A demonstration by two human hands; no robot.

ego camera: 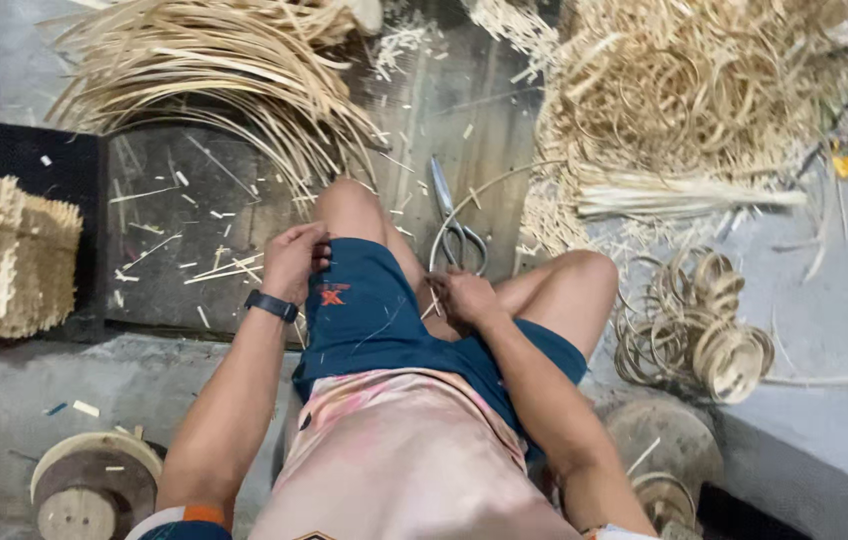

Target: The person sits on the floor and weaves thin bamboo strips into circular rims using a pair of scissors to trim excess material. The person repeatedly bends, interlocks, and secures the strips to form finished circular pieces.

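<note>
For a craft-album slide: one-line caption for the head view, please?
Seated person's right hand pinches a thin cane strip curving past scissors; left hand rests on knee.

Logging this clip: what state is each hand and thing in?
Left hand: closed, resting on the knee.
Right hand: pinching a thin curved strip.
Scissors: shut, lying on the floor.
Coiled rings: stacked loosely on the ledge.
Long strips: loose, fanned out.

Scissors [455,226], coiled rings [696,325], woven mat stack [4,258], wooden disc [92,486]

Navy shorts [374,310]; pale pink shirt [394,450]; black wristband [272,305].
</note>
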